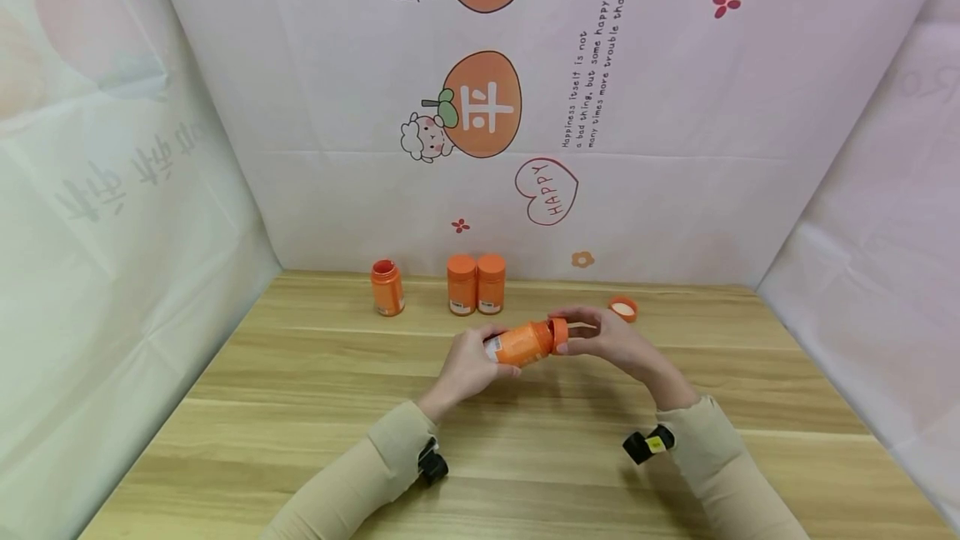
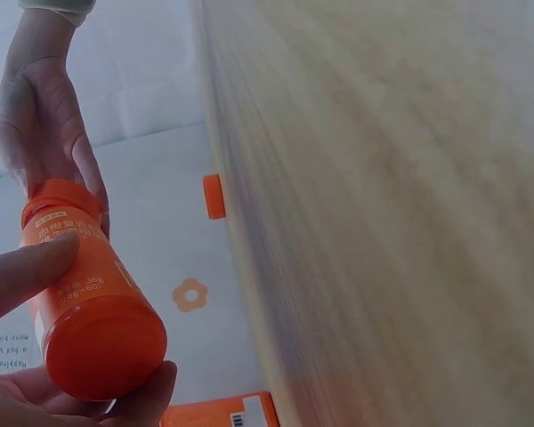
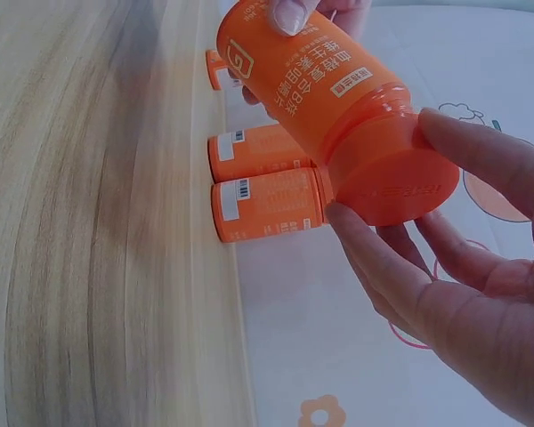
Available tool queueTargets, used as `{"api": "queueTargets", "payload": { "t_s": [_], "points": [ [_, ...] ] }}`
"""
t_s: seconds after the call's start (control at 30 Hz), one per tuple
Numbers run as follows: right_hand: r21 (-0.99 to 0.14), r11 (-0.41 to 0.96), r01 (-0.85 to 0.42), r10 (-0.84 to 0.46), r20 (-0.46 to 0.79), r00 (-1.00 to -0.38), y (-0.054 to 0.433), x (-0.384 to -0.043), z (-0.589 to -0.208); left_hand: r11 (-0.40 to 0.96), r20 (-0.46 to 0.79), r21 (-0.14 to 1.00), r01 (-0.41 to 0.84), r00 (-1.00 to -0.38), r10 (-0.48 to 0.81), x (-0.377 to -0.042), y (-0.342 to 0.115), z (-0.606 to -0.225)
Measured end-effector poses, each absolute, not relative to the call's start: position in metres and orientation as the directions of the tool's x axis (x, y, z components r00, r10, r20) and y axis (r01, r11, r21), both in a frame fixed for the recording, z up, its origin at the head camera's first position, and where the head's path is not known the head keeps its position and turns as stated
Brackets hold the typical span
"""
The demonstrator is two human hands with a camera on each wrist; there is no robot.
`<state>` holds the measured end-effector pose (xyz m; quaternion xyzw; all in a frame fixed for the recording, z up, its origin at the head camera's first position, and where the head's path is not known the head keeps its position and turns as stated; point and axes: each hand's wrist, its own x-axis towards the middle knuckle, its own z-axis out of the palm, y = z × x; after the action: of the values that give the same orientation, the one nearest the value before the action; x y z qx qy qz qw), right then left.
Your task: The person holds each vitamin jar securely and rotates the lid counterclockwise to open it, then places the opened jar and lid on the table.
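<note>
My left hand (image 1: 468,363) grips an orange pill bottle (image 1: 521,345) round its body, tilted on its side above the table, its neck pointing right. At the bottle's mouth, the thumb and fingers of my right hand (image 1: 611,342) pinch an orange screw cap (image 1: 559,335). Seen from the head, the cap sits slightly askew against the neck. White printing on the bottle (image 3: 316,80) faces the right wrist camera, and the bottle's base (image 2: 107,349) faces the left wrist camera.
At the back left of the wooden table (image 1: 337,432) stands an uncapped orange bottle (image 1: 387,288). Two capped bottles, one left (image 1: 462,286) and one right (image 1: 491,284), stand side by side near the back wall. A loose orange cap (image 1: 623,308) lies inner side up at the back right.
</note>
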<state>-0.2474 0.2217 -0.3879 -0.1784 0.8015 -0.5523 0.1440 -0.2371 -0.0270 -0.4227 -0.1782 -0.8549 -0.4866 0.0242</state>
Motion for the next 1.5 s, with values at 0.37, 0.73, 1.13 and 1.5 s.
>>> {"api": "queueTargets", "payload": {
  "t_s": [0.37,0.73,1.13,1.5],
  "points": [
    [-0.948,0.290,-0.133,-0.445,-0.011,-0.896,0.224,-0.246,-0.386,0.434,0.221,0.839,0.329,-0.934,0.280,-0.239,-0.027,-0.423],
    [-0.941,0.316,-0.119,-0.417,-0.025,-0.909,0.227,-0.247,-0.389,0.427,0.215,0.847,0.316,-0.939,0.270,-0.240,-0.029,-0.423],
    [-0.942,0.316,-0.116,-0.383,-0.015,-0.923,0.232,-0.245,-0.389,0.407,0.201,0.865,0.293,-0.946,0.253,-0.241,-0.030,-0.422],
    [-0.966,0.244,-0.085,-0.412,-0.024,-0.911,0.234,-0.246,-0.395,0.408,0.213,0.863,0.298,-0.947,0.240,-0.241,-0.033,-0.422]
  ]
}}
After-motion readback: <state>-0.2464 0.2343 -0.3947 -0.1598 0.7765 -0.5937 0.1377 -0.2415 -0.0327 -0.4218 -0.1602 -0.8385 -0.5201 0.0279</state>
